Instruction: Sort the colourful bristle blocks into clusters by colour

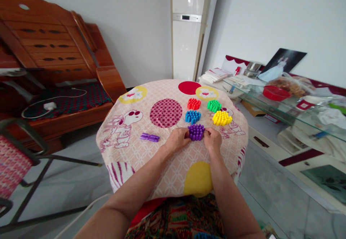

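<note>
A cluster of small purple plastic pegs (196, 132) stands upright on the tablecloth, between my two hands. My left hand (178, 138) has its fingers curled against the left side of the cluster. On the right side, the bent fingers of my right hand (212, 138) press at its edge. Beyond them stand bunches of similar pegs: blue pegs (193, 116), red pegs (194, 104), green pegs (214, 105) and yellow pegs (222, 118). A few loose purple pegs (149, 137) lie flat, side by side, left of my left hand.
The round table (162, 159) wears a patterned cloth. A wooden bench (54, 51) stands to the left, near a folding chair (16, 163). At right, a glass shelf (254, 91) holds papers (214, 75), a red bowl (275, 93) and a photo (282, 62). A tall white cabinet-like unit (186, 44) stands behind.
</note>
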A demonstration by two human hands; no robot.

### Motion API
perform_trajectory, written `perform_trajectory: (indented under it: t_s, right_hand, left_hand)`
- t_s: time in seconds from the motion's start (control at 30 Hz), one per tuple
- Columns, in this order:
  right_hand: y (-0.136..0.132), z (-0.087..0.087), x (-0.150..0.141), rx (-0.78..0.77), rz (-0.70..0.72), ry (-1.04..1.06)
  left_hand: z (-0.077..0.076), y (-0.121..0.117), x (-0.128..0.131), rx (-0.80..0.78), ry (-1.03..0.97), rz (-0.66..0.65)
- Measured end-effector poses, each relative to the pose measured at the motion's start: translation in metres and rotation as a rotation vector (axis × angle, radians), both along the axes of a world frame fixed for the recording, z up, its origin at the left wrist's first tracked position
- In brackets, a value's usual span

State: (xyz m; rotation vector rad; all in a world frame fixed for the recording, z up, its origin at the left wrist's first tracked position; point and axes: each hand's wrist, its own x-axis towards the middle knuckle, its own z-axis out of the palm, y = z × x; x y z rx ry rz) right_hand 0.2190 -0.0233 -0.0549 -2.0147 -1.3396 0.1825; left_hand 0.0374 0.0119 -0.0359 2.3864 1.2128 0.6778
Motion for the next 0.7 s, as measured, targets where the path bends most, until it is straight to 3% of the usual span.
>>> perform_trajectory:
  t_s: [0.13, 0.3, 0.43, 0.57, 0.7]
  right_hand:
    - [-0.001, 0.000, 0.000, -0.008, -0.004, -0.005]
    - [0.000, 0.000, 0.000, -0.018, 0.002, -0.002]
    - [0.001, -0.001, 0.000, -0.007, 0.002, -0.006]
    - [0.001, 0.000, 0.000, -0.016, -0.004, -0.006]
    - [0.000, 0.002, 0.000, -0.028, -0.005, 0.007]
  left_hand:
    - [0.013, 0.007, -0.020, -0.031, 0.041, 0.040]
    - [0.025, 0.015, -0.079, -0.076, 0.220, 0.170]
    - [0.030, 0.012, -0.118, -0.138, 0.326, 0.141]
    - [0.028, 0.008, -0.124, -0.136, 0.416, 0.133]
    - [0.028, 0.011, -0.115, -0.079, 0.460, 0.223]
